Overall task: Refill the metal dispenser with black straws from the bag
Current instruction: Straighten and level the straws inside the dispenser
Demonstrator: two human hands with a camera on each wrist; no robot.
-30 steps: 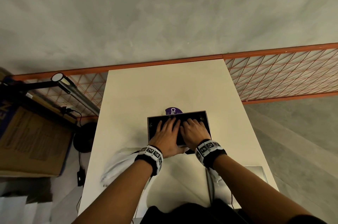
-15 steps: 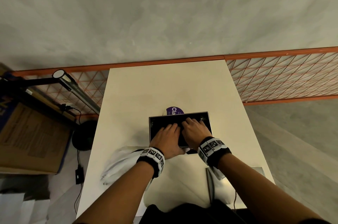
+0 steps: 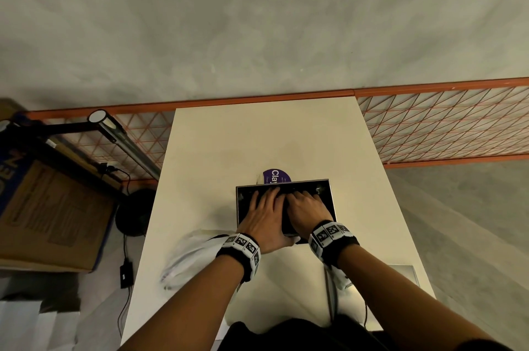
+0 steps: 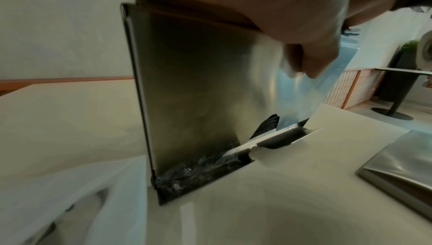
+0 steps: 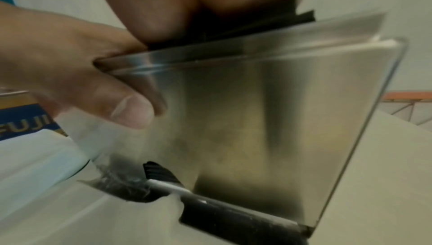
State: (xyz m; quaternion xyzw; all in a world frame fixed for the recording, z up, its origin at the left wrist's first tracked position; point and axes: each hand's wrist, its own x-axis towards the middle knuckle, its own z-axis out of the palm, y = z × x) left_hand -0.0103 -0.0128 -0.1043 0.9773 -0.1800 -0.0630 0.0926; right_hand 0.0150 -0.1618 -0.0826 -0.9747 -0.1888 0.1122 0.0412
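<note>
The metal dispenser (image 3: 240, 209) stands open-topped in the middle of the white table (image 3: 257, 136). Both hands reach into its top. My left hand (image 3: 263, 209) lies with straight fingers on the black straws (image 3: 287, 222) inside. Its thumb (image 5: 126, 108) rests on the outside of the dispenser's front wall (image 5: 268, 119). My right hand (image 3: 305, 206) presses on the straws (image 5: 280, 22) beside it, fingers slightly bent. A black knob (image 4: 268, 122) and a slot sit at the foot of the dispenser (image 4: 198, 92). The pale plastic bag (image 3: 189, 259) lies by my left wrist.
A flat metal lid (image 3: 406, 273) lies on the table at the near right. A purple label (image 3: 277, 174) shows just behind the dispenser. Left of the table are a desk lamp (image 3: 126, 144) and a cardboard box (image 3: 51, 216). An orange mesh fence (image 3: 443, 127) runs behind.
Both hands stay on the straws inside the dispenser. My left fingers drew back a little, then stretched toward the far wall again.
</note>
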